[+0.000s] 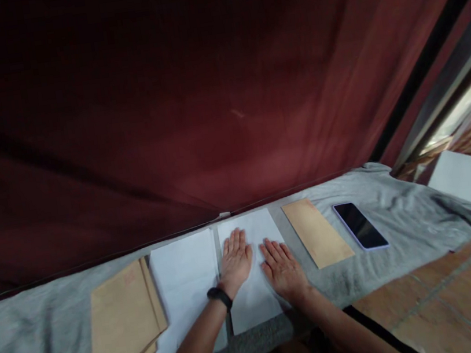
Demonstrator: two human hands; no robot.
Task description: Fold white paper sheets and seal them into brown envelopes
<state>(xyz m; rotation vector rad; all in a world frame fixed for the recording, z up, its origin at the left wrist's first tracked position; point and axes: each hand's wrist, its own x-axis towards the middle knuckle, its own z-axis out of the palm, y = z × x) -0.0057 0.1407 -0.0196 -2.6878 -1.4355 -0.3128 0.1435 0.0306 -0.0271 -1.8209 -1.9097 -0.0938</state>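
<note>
A white sheet of paper (253, 302) lies on the grey cloth in front of me. My left hand (236, 261) rests flat on its left part, palm down, fingers stretched out, with a black band (220, 299) on the wrist. On the sheet's right part lies my right hand (284, 272), also palm down with its fingers spread. Left of this sheet is a stack of white paper (183, 277). A single brown envelope (317, 234) sits just right of my right hand, apart from it.
Several brown envelopes (121, 315) overlap the paper stack's left side. A phone with a purple edge (360, 226) lies at the right on the grey cloth (416, 215). Behind the surface hangs a dark red curtain (209, 116). A white box top (470, 175) shows at far right.
</note>
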